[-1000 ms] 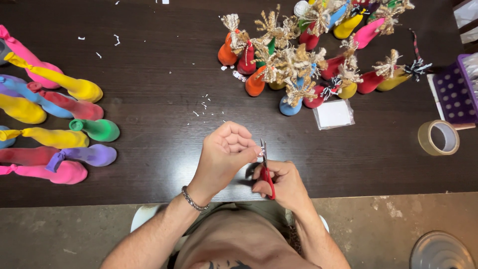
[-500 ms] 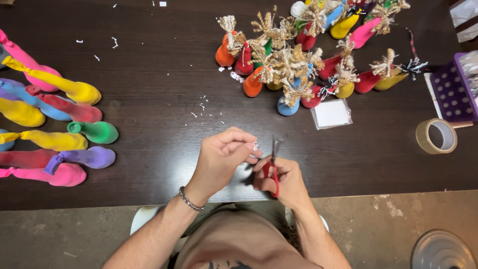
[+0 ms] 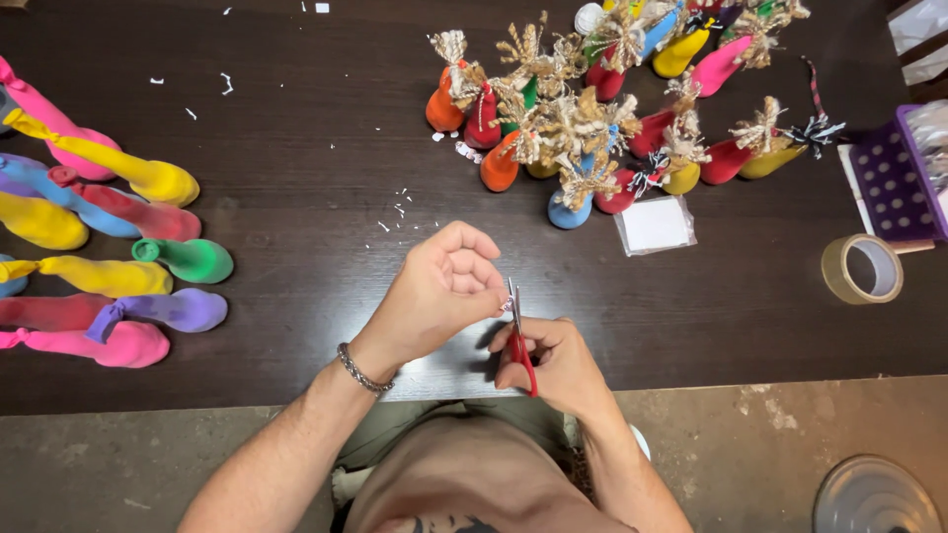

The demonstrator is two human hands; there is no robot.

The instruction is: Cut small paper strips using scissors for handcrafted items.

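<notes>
i see the right hand (image 3: 553, 363) gripping small red-handled steel scissors (image 3: 517, 336), blades up, against a tiny pale scrap (image 3: 505, 306) pinched in the clenched left hand (image 3: 444, 286), steady above the near dark wooden table (image 3: 296, 128) edge for trimming.

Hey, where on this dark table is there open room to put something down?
Barest: the strip of table between the filled balloons on the left and the tied balloon cluster, with only paper bits. Another lies between the right hand and tape roll. Top right is crowded.

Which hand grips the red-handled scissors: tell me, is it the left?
No, the right hand holds the red-handled scissors, while the left hand pinches something small at the blades.
</notes>
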